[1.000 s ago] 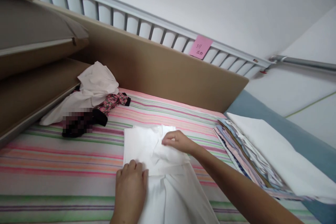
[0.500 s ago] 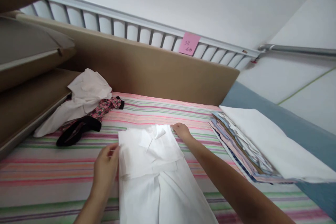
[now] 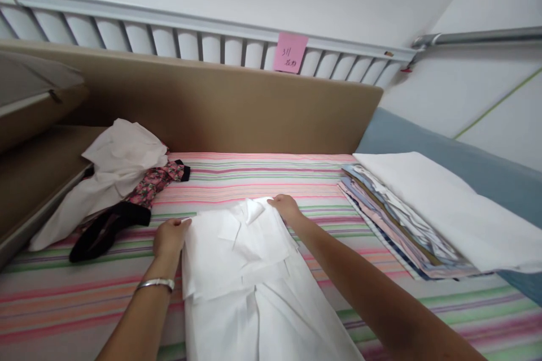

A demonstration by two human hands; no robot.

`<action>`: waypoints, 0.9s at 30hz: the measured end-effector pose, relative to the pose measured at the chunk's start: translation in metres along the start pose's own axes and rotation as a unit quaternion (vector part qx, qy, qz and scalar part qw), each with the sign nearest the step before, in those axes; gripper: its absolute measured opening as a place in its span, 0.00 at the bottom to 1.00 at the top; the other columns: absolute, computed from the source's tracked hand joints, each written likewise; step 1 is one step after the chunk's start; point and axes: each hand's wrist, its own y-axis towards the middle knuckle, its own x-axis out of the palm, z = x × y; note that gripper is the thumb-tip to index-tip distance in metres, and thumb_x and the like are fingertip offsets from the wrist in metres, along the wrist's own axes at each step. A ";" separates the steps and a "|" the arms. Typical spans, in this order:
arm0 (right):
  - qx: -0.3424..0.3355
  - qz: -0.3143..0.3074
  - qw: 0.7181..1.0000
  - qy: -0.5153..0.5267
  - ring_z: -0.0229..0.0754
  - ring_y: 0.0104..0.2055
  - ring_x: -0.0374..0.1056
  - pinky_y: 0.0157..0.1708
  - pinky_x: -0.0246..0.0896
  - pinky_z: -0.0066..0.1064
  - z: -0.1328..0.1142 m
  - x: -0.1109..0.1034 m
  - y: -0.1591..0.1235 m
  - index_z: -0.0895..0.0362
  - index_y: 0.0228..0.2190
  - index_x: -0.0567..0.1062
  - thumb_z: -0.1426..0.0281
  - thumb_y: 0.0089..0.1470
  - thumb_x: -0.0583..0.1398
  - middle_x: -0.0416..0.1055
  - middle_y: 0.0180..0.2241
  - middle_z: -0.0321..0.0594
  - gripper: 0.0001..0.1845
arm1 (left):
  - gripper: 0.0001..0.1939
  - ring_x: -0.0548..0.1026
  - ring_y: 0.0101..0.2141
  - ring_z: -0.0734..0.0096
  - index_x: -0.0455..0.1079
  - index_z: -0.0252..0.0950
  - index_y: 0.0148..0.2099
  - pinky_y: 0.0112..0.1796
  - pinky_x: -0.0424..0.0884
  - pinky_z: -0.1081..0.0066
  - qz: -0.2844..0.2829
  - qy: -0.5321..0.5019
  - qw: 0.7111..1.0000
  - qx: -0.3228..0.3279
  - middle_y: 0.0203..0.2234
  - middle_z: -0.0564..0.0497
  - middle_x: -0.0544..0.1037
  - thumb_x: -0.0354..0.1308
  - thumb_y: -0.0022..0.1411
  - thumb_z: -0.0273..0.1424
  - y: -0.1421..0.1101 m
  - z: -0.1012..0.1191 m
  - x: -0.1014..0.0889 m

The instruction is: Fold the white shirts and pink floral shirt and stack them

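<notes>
A white garment (image 3: 241, 259), folded lengthwise with its upper part turned over, lies in front of me on a striped sheet (image 3: 237, 180). Its exact kind cannot be made out. My left hand (image 3: 168, 240), with a silver band on the wrist, pinches the far left corner of the cloth. The far right corner is pinched in my right hand (image 3: 286, 208). Between the two hands the cloth's far edge is slightly raised and creased, with a small folded flap on top.
At left, a pale garment (image 3: 127, 152), a floral piece (image 3: 154, 180) and a black piece (image 3: 112, 228) lie heaped beside a brown padded box-like piece (image 3: 38, 175). Folded clothes (image 3: 393, 225) are stacked at right, partly under a white cloth (image 3: 444, 197). A brown board (image 3: 237, 107) stands behind.
My left hand has moved up to the far left corner and closed on it. The far edge of the garment is lifted slightly. The camera view has shifted a little.
</notes>
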 end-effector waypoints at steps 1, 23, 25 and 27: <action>-0.002 0.002 1.000 -0.002 0.37 0.28 0.66 0.25 0.53 0.26 0.002 0.001 0.001 0.55 0.20 0.71 0.61 0.46 0.59 0.71 0.24 0.34 0.11 | 0.14 0.74 0.28 0.59 0.71 0.37 0.29 0.26 0.62 0.68 0.007 0.011 1.000 0.001 0.27 0.45 0.78 0.55 0.48 0.43 -0.003 0.001 0.000; -0.384 -0.123 0.897 -0.182 0.47 0.65 0.37 0.61 0.35 0.48 0.035 -0.003 -0.095 0.48 0.59 0.56 0.56 0.60 0.48 0.44 0.64 0.41 0.27 | 0.31 0.46 0.62 0.52 0.50 0.35 0.64 0.57 0.47 0.47 -0.029 0.264 0.875 0.405 0.63 0.40 0.50 0.43 0.63 0.44 -0.129 -0.021 0.007; -0.373 -0.130 0.901 -0.181 0.47 0.65 0.38 0.61 0.36 0.48 0.032 -0.007 -0.092 0.49 0.59 0.57 0.56 0.60 0.48 0.45 0.63 0.41 0.27 | 0.29 0.46 0.62 0.53 0.52 0.36 0.63 0.57 0.47 0.47 -0.044 0.250 0.883 0.394 0.62 0.40 0.51 0.45 0.63 0.43 -0.129 -0.015 0.003; -0.357 -0.126 0.909 -0.173 0.47 0.65 0.41 0.61 0.38 0.48 0.032 -0.019 -0.098 0.50 0.58 0.59 0.58 0.59 0.50 0.48 0.62 0.42 0.26 | 0.28 0.47 0.62 0.54 0.54 0.39 0.62 0.58 0.47 0.48 -0.054 0.195 0.903 0.379 0.63 0.41 0.52 0.47 0.62 0.42 -0.138 -0.012 -0.009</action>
